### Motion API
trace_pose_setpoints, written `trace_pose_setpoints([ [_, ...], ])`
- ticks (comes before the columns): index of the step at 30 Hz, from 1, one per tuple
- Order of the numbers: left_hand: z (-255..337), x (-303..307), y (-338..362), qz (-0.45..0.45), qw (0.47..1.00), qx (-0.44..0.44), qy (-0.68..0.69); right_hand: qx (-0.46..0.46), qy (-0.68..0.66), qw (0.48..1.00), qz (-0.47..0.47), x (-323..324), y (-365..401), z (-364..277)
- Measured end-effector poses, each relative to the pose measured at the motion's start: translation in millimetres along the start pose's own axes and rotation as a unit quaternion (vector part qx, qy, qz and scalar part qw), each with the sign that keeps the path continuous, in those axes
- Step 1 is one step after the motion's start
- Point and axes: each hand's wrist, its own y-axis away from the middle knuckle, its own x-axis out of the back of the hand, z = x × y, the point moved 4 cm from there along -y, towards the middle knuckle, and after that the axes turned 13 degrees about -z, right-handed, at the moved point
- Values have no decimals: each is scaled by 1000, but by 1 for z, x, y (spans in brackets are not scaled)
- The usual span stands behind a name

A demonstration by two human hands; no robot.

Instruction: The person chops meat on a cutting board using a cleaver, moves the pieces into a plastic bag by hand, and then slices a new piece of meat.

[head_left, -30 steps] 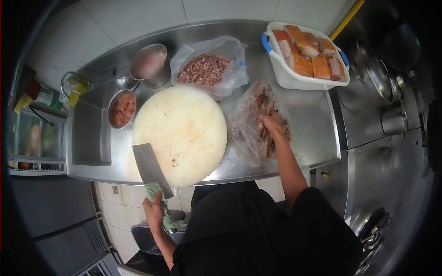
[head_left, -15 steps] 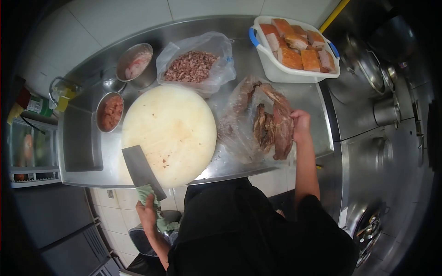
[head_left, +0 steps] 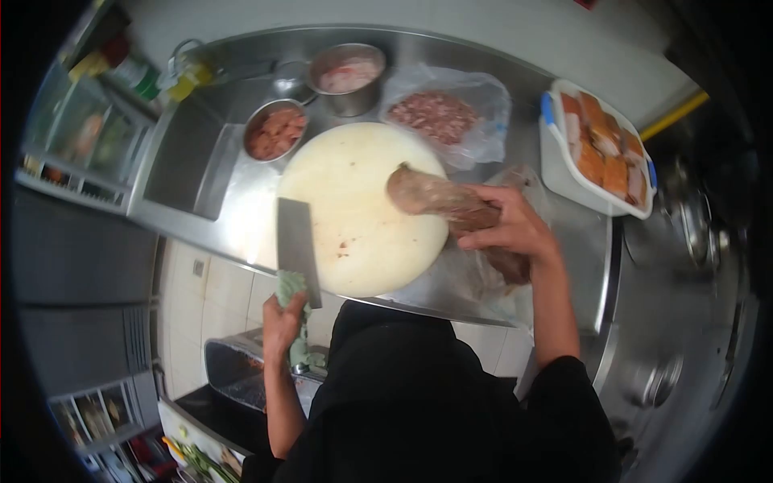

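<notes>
My left hand (head_left: 283, 324) grips a cleaver (head_left: 297, 248) whose handle is wrapped in a green cloth (head_left: 299, 346). The wide blade lies over the left front edge of a round pale chopping board (head_left: 358, 229), pointing away from me. A long piece of brown meat (head_left: 435, 196) is held in my right hand (head_left: 522, 232), its far end over the right side of the board. Beneath that hand, a clear plastic bag (head_left: 477, 278) with more dark meat (head_left: 509, 264) is partly hidden. A few small scraps lie on the board.
Behind the board stand a bowl of pinkish meat (head_left: 276, 133), a deeper metal pot (head_left: 354, 98) and a bag of chopped meat (head_left: 435, 117). A white tub (head_left: 555, 165) of browned meat blocks is at the right. A sink (head_left: 189, 173) lies left.
My right hand has lifted a piece of meat from the bag and carried it left to the board. My left hand still holds the cleaver. The camera view has turned.
</notes>
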Motion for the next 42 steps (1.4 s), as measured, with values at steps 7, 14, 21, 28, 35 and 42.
trace_pose_setpoints([
  [7,-4,-6,11,7,1000,-8,22,-60,154,975,-149,-70,-161,75],
  [14,-18,-14,22,37,998,23,52,-135,201,957,160,-81,-172,125],
  [21,-12,-15,25,39,998,21,46,127,366,890,241,-76,-123,91],
  [28,-9,-18,23,40,999,6,25,180,551,798,-164,-90,-134,80],
  [35,-10,-17,23,47,998,26,-25,114,541,831,-64,-114,-142,92],
  [42,-5,-24,25,60,995,28,-68,236,505,829,-53,-158,-142,79],
])
